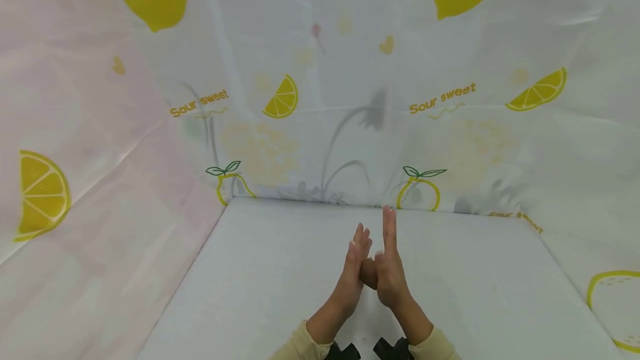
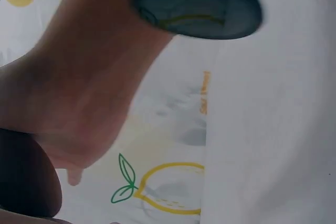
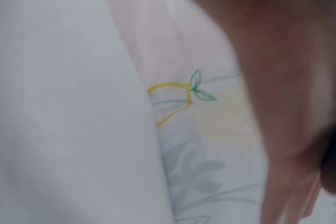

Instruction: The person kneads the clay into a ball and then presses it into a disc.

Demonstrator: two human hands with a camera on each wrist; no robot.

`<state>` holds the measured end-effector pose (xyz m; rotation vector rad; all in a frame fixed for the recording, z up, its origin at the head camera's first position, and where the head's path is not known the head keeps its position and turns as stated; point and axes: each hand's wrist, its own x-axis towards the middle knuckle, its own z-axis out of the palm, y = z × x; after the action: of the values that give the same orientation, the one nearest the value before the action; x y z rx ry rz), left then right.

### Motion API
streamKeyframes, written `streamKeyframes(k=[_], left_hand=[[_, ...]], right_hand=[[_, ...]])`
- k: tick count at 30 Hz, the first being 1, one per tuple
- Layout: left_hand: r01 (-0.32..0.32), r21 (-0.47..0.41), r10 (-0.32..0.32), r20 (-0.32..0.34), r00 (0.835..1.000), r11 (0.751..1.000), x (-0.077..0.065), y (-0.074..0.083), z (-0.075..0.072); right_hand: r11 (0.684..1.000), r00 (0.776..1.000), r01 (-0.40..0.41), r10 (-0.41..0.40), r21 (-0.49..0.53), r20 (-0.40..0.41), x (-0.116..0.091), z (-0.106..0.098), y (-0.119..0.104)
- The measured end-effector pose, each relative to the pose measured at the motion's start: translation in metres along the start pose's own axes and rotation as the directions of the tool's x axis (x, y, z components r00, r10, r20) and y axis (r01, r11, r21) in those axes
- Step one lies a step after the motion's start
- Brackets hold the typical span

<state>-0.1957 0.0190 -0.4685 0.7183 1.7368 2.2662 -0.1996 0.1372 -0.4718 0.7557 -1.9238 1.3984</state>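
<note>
A brown rounded lump (image 1: 369,274), like a ball of clay, sits between the two palms above the white table. From the left, the left hand (image 1: 351,279) presses its palm side against it, fingers stretched upward. Opposite, the right hand (image 1: 392,276) presses from the other side, its fingers straight up. In the left wrist view the lump (image 2: 26,177) looks dark and smooth at the left edge, against a palm. Only a dark sliver of the lump (image 3: 329,166) shows at the right edge of the right wrist view.
Beneath the hands lies a white tabletop (image 1: 280,271). A pale curtain (image 1: 320,143) with lemon prints hangs behind it and along the sides. Black wrist cameras (image 1: 393,349) sit near the cuffs of the light yellow sleeves (image 1: 302,343).
</note>
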Motion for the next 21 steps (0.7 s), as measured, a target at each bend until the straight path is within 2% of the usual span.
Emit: streamKeyframes(k=[6,10,14,18,21], left_hand=[[-0.047,0.014,0.047,-0.011,0.999,0.999,0.004,0.010,-0.005],[-0.034,0.027,0.035,-0.046,0.998,0.999,0.007,0.005,-0.005],[-0.020,0.057,0.023,-0.059,0.998,0.998,0.005,-0.005,-0.002],[-0.029,0.107,0.035,-0.054,0.998,0.994,0.001,-0.010,0.002],[-0.037,0.126,0.044,-0.049,0.998,0.991,-0.002,-0.012,0.004]], right_hand=[[0.996,0.998,0.058,-0.056,-0.074,0.025,-0.018,0.009,0.003],[0.994,0.996,0.090,-0.089,-0.063,0.016,-0.021,0.016,-0.008],[0.991,0.994,0.111,-0.112,-0.070,-0.004,-0.012,0.013,-0.016],[0.996,0.996,0.086,-0.087,-0.028,-0.019,-0.002,0.004,-0.015],[0.999,1.000,0.006,-0.005,0.044,-0.021,0.000,-0.001,-0.012]])
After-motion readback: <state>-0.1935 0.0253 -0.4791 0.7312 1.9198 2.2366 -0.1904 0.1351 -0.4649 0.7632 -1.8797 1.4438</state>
